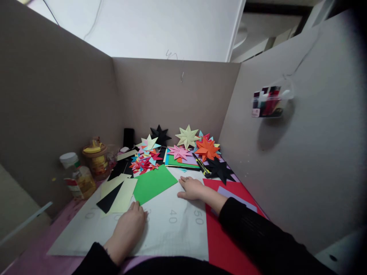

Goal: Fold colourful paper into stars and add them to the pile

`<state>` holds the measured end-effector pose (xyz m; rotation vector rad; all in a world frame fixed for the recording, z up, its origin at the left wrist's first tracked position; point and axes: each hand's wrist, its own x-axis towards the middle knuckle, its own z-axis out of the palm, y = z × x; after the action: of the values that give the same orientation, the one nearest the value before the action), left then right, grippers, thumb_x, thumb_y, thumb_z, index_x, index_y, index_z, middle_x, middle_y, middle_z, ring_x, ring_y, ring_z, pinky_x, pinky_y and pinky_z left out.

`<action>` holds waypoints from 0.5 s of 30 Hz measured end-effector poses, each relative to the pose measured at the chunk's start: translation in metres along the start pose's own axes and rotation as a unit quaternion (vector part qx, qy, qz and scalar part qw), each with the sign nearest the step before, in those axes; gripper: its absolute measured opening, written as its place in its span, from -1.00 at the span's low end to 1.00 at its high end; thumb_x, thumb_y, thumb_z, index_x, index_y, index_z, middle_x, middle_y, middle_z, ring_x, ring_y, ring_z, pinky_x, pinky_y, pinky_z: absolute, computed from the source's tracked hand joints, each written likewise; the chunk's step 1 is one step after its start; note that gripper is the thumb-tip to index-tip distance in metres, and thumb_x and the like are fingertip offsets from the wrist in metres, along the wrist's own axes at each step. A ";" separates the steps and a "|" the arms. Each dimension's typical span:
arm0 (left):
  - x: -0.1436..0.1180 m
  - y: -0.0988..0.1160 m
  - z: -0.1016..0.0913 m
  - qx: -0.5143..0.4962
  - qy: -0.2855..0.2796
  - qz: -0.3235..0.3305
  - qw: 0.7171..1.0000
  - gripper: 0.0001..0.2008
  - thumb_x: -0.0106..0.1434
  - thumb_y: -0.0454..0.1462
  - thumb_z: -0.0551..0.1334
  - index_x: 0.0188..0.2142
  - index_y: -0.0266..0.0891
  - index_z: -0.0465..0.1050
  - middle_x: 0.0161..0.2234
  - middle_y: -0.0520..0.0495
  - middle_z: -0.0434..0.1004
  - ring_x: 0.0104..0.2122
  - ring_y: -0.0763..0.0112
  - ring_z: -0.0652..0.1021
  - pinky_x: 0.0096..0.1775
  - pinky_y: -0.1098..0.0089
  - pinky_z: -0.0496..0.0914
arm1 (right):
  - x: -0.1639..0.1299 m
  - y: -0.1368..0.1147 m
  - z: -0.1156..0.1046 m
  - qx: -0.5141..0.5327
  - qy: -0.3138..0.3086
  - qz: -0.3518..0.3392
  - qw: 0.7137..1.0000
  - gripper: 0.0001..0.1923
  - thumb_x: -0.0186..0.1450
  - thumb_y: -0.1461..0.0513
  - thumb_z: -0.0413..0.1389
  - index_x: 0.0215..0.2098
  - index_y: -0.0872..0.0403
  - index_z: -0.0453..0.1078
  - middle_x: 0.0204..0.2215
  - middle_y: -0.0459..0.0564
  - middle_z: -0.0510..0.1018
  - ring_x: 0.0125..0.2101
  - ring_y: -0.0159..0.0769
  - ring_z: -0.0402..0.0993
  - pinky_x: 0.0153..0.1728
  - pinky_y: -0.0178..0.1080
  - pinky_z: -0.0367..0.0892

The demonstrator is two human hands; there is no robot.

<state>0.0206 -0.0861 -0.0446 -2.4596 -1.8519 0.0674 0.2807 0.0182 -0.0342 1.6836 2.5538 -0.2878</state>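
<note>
A person in black sleeves worked at a desk with a pink cover, both hands over a white sheet printed with numbers. The left hand rested at the near corner of a green paper; whether its fingers grasped that corner could not be told. The green paper lay flat on the white sheet, between the hands. At its right corner, the right hand was spread palm down, its fingers released. The right sleeve crossed a red sheet, hiding part of it and of a purple paper on top. Cream papers and a black strip crowded the green paper's left side, near a jar with a white lid. Beyond the right hand lay a yellow-and-black cutter, beside a black star. Farther back, a heap of small stars, a pink star, an orange star and a cream star filled the desk's far end before a grey partition. A clear box hung on the right wall.
</note>
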 end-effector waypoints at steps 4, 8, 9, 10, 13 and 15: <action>0.005 -0.001 -0.022 -0.013 -0.060 0.025 0.998 -0.65 0.28 -0.37 -0.05 -0.27 -0.37 0.54 -0.19 -0.38 0.52 -0.16 0.06 0.53 -0.08 0.08 0.36 | 0.023 0.034 -0.027 0.040 0.055 0.119 0.990 -0.50 0.27 -0.07 -0.05 -0.01 0.04 0.37 -0.06 0.11 0.50 -0.09 -0.14 0.41 -0.16 -0.25 0.25; 0.017 0.012 -0.053 -0.066 -0.024 0.124 0.990 -0.73 0.25 -0.30 0.06 -0.20 -0.18 0.53 0.08 -0.21 0.40 0.08 0.04 0.39 0.09 -0.04 0.18 | 0.041 0.072 -0.043 0.021 0.118 0.212 0.970 -0.53 0.34 0.15 -0.09 0.15 0.19 0.19 0.00 0.34 0.40 -0.01 -0.05 0.35 -0.11 -0.15 0.20; 0.022 0.016 -0.056 -0.084 -0.009 0.145 0.986 -0.73 0.25 -0.28 0.08 -0.14 -0.13 0.50 0.13 -0.17 0.36 0.13 0.05 0.34 0.11 -0.06 0.15 | 0.044 0.078 -0.043 0.019 0.122 0.226 0.966 -0.52 0.32 0.19 -0.06 0.16 0.23 0.17 -0.03 0.38 0.41 -0.03 -0.03 0.36 -0.12 -0.14 0.20; 0.030 0.019 -0.055 -0.099 0.002 0.158 0.982 -0.71 0.24 -0.26 0.09 -0.07 -0.10 0.46 0.15 -0.14 0.32 0.15 0.07 0.31 0.12 -0.06 0.13 | 0.045 0.082 -0.041 0.018 0.125 0.235 0.964 -0.53 0.30 0.22 -0.04 0.15 0.25 0.17 -0.06 0.39 0.43 -0.05 -0.03 0.38 -0.13 -0.13 0.21; 0.056 0.022 -0.037 -0.119 0.028 0.143 0.982 -0.54 0.22 -0.25 0.13 0.13 -0.09 0.28 0.24 -0.18 0.16 0.23 0.05 0.18 0.16 -0.08 0.05 | 0.049 0.083 -0.033 0.014 0.140 0.236 0.961 -0.59 0.28 0.31 -0.05 0.09 0.25 0.24 -0.13 0.36 0.48 -0.07 -0.04 0.39 -0.10 -0.12 0.18; 0.073 0.017 -0.016 -0.116 0.039 0.084 0.989 -0.54 0.26 -0.22 0.09 0.16 -0.13 0.25 0.27 -0.20 0.09 0.25 0.00 0.10 0.15 -0.12 0.03 | 0.051 0.075 -0.029 0.015 0.154 0.220 0.963 -0.58 0.26 0.35 -0.06 0.09 0.23 0.25 -0.14 0.31 0.49 -0.07 -0.07 0.39 -0.08 -0.14 0.16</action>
<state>0.0581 -0.0209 -0.0295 -2.7237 -1.7044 -0.2474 0.3304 0.0988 -0.0226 2.4043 2.2684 -0.0350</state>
